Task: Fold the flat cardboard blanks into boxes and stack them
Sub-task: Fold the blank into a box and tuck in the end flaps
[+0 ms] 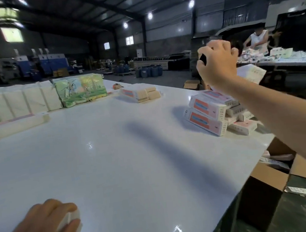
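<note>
Right hand [216,63] up in the air past the far table edge, fingers curled – a box [255,73] showing just behind it, can't tell if actually gripped. Left hand [41,231] down on the white table [124,158], wrapped around a white blank [72,222]. Pile of folded boxes [217,113] stacked at the right edge.
</note>
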